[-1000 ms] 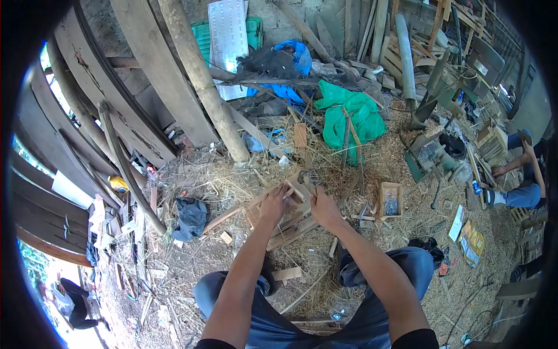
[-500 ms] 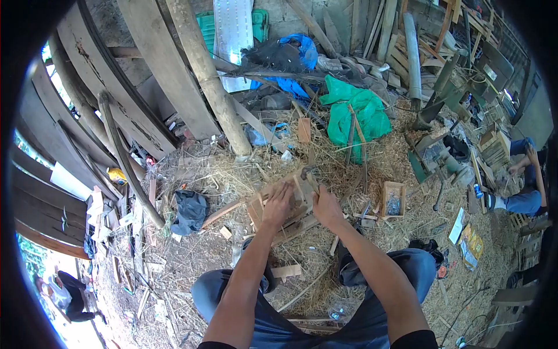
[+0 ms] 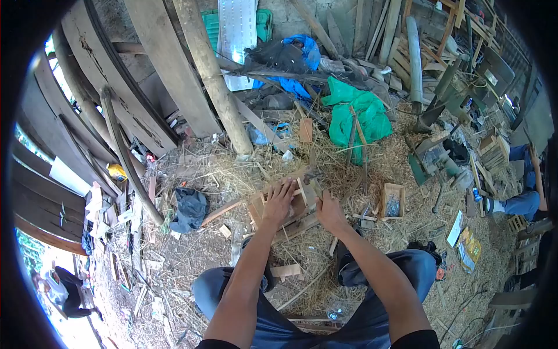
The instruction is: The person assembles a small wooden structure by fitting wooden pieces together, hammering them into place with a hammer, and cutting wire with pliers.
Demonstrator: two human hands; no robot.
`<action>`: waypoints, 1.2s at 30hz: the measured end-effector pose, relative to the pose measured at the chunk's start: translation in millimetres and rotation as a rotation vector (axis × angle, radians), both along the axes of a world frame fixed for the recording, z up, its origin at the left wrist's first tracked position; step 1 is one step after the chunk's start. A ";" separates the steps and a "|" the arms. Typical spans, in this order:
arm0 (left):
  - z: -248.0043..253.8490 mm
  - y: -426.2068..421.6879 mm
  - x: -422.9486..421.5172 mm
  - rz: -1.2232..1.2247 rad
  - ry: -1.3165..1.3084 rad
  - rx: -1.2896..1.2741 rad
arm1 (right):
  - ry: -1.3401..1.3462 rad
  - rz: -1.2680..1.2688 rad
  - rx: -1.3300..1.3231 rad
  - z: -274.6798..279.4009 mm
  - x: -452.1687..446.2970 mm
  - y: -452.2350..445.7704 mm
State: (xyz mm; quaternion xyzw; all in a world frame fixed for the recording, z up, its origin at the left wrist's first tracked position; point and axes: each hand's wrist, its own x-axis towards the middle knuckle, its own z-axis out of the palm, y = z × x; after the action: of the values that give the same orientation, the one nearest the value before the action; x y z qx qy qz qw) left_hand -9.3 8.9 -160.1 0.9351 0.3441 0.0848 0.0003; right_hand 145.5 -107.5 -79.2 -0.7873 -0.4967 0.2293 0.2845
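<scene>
My left hand (image 3: 280, 200) lies over the top of a small wooden box (image 3: 299, 205), its fingers stretched out and slightly apart. My right hand (image 3: 331, 212) is wrapped round the handle of a hammer (image 3: 315, 187) at the box's right end. The hammer's head is blurred above that end, and I cannot tell whether it touches the wood. Pale boards form the box's sides, with a browner panel between them. Under it lie longer pieces of wood on the straw-covered ground, between my feet. Any nail there is too small to make out.
An open wooden tray (image 3: 393, 201) with small metallic-looking pieces stands right of my right hand. A black bag (image 3: 190, 209) lies left, a green plastic sheet (image 3: 357, 113) ahead. A wooden post (image 3: 212, 78) rises ahead left. Other people (image 3: 526, 192) sit at far right and far left.
The hammer's head has gone from clear to blurred, and my right hand has dropped slightly. My left hand's fingers are a little more spread on the box.
</scene>
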 end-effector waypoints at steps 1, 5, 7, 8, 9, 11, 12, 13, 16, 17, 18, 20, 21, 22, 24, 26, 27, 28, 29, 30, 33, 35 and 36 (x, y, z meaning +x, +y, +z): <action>-0.2 0.3 -0.6 0.002 0.000 0.000 | 0.000 0.002 0.000 -3.3 0.6 -0.2; -2.3 1.0 1.1 0.012 -0.023 -0.003 | 0.039 0.036 -0.073 -3.1 0.5 -1.8; -1.8 -1.1 -0.5 0.010 -0.019 -0.014 | 0.041 0.034 -0.066 -4.8 -1.3 -2.8; -0.7 -1.7 -0.9 0.014 0.007 0.002 | 0.033 0.030 -0.073 -6.9 -1.5 -1.4; 1.8 -2.0 -0.5 0.018 0.032 0.019 | 0.025 0.025 -0.080 -10.5 -0.5 0.2; 7.5 -2.3 -0.1 0.010 0.061 -0.015 | 0.029 0.011 -0.064 -17.4 1.9 2.3; 8.8 -1.2 -0.3 0.000 0.095 -0.052 | 0.039 -0.005 -0.050 -12.2 0.5 3.4; 9.4 -0.3 -0.3 -0.002 0.097 -0.051 | 0.041 -0.007 -0.048 -7.5 0.0 2.8; 6.0 -0.9 0.1 -0.001 0.135 -0.034 | 0.072 0.020 -0.075 -4.4 0.5 -1.7; 5.4 -1.0 0.2 0.001 0.112 -0.034 | 0.037 0.022 -0.056 -13.6 1.3 -1.1; 3.2 0.2 0.5 0.004 0.089 -0.032 | 0.003 0.025 -0.034 -10.9 0.6 0.2; -1.6 2.2 1.7 0.013 0.069 -0.021 | 0.030 0.010 -0.030 -5.9 -0.5 0.2; -2.0 1.6 1.4 0.024 0.048 -0.018 | 0.056 -0.003 -0.033 -3.1 -1.7 -0.4; -2.1 1.7 0.0 0.024 0.047 -0.016 | 0.055 -0.003 -0.032 -6.5 -1.6 0.1; -1.8 2.4 0.7 0.019 0.042 -0.053 | 0.010 0.010 -0.041 -10.2 1.1 0.2; -2.4 0.6 1.1 0.011 0.025 -0.041 | 0.057 -0.008 -0.056 -9.3 2.6 0.0; -0.6 2.1 0.8 0.003 0.010 -0.030 | 0.106 -0.025 -0.071 -1.5 1.4 1.7; 0.6 3.2 0.7 0.002 0.009 -0.025 | 0.105 -0.026 -0.066 5.9 -0.3 2.2; 1.5 3.1 1.8 0.008 0.001 -0.065 | 0.130 -0.035 -0.092 13.3 -1.9 2.1; 6.1 2.7 5.0 0.014 -0.009 -0.105 | 0.152 -0.043 -0.116 20.3 -1.5 2.7; 25.2 0.0 12.2 0.009 -0.196 -0.091 | 0.111 -0.046 -0.070 6.8 -0.5 6.2; 49.3 -0.5 12.2 0.003 -0.267 -0.177 | 0.078 -0.038 0.002 -0.5 -0.5 7.2; 60.5 0.1 12.1 -0.002 -0.343 -0.273 | 0.039 -0.030 0.065 4.9 -1.5 8.4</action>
State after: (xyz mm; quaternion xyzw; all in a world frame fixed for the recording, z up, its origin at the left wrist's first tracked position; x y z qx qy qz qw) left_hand 2.8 9.0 -99.7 0.8987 0.3462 0.1953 0.1855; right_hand 144.0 -99.1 -74.3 -0.7804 -0.4863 0.2241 0.3228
